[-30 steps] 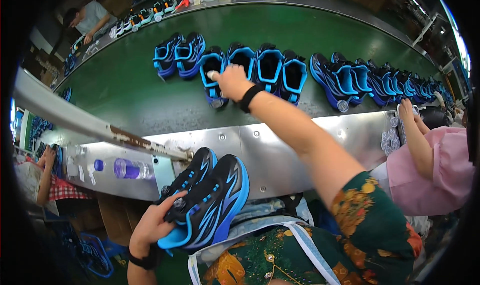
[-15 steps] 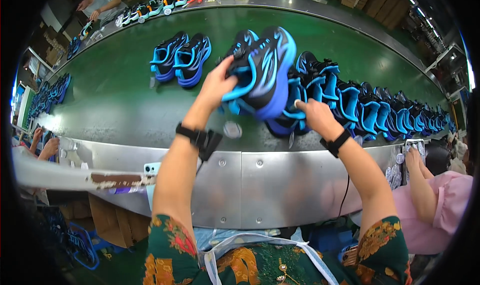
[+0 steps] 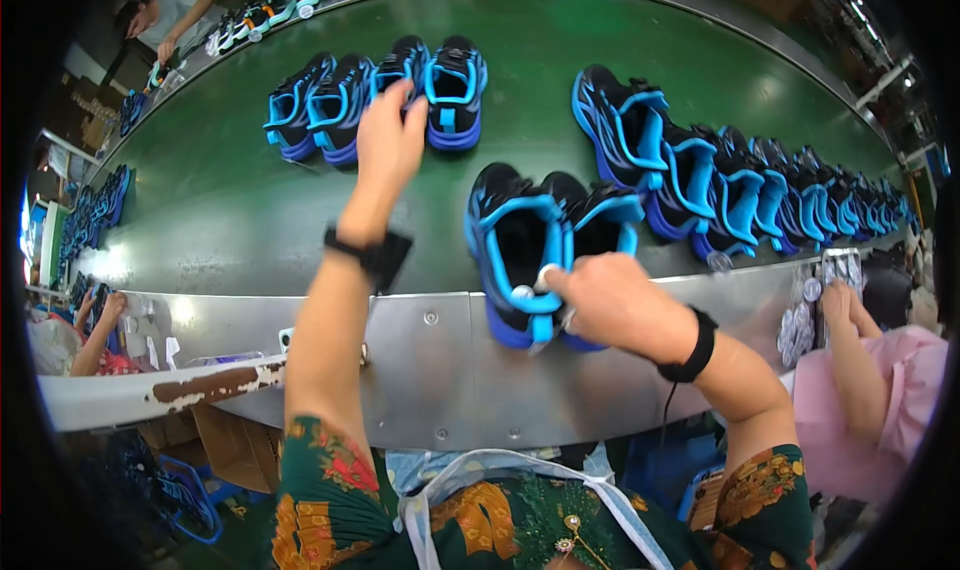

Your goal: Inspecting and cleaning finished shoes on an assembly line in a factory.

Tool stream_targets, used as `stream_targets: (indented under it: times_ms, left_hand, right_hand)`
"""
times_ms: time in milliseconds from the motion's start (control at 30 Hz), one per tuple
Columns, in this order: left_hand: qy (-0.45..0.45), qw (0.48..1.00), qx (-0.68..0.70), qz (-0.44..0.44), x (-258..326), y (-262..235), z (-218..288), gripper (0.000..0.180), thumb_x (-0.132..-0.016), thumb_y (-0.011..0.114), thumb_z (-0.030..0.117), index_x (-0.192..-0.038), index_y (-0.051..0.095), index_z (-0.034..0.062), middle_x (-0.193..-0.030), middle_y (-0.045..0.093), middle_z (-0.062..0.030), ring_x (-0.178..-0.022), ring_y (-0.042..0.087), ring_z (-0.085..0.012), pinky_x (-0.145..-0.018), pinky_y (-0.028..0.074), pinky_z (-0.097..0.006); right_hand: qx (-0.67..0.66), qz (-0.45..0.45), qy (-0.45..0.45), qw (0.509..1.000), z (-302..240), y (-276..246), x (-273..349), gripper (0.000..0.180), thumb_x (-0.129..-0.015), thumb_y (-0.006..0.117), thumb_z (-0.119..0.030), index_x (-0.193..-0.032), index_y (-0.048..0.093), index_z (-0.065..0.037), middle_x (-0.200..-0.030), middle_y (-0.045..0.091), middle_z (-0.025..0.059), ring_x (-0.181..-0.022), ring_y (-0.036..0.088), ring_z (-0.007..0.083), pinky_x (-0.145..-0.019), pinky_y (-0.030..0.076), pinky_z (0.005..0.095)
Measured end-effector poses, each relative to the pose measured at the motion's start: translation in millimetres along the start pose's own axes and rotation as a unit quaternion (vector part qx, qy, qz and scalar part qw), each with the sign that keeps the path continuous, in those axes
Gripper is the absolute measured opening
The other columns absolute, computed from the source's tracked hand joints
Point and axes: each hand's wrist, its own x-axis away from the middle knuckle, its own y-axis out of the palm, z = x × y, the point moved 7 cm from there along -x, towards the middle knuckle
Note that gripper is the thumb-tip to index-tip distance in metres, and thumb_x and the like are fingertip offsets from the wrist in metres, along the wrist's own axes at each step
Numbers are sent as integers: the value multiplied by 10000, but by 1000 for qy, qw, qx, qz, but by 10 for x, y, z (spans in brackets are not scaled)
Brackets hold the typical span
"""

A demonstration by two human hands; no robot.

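Observation:
Four black and blue sneakers with purple-blue soles make a row at the far left of the green work surface. My left hand (image 3: 390, 140), thumb and fingers apart, is at the heel of a sneaker (image 3: 402, 62) in that row, beside the rightmost sneaker (image 3: 456, 90). At the near metal edge, my right hand (image 3: 622, 310) is closed at the heels of two side-by-side sneakers, a left one (image 3: 490, 240) and a right one (image 3: 598, 205). Its thumb, with a white cover, reaches the left shoe's collar. The other fingers are partly hidden.
A long row of matching sneakers (image 3: 740, 205) runs off to the right on the green surface (image 3: 380, 220). A worn white bar (image 3: 200, 385) juts in at the lower left. A person in pink (image 3: 870, 400) works at the right, others at the left and far left.
My left hand has set the sneakers it carried beside the pair at the far left. The right hand has brought two sneakers from the row to the near metal edge.

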Motion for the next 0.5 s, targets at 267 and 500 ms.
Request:
stream_targets:
  times_ms: [267,500]
  left_hand:
    - [-165,972,103,-134,2416,-989,877,336,-998,462,135,-1276,572,-18,-1264,591,-197,-1189,547,-333,-1050,381,-381]
    - [-45,952,160,-257,3053,-1414,1620,81,-771,610,53,-841,633,20,-828,606,-147,-795,573,-346,-722,456,-423]
  right_hand:
    - [-242,-3,-81,967,-1513,516,684,675,-829,677,-179,-1391,385,54,-849,538,244,-756,588,386,-640,491,452]
    - [-372,-3,-91,924,-914,-75,765,654,-781,776,-188,-1391,540,-184,-784,575,83,-695,574,240,-657,494,350]
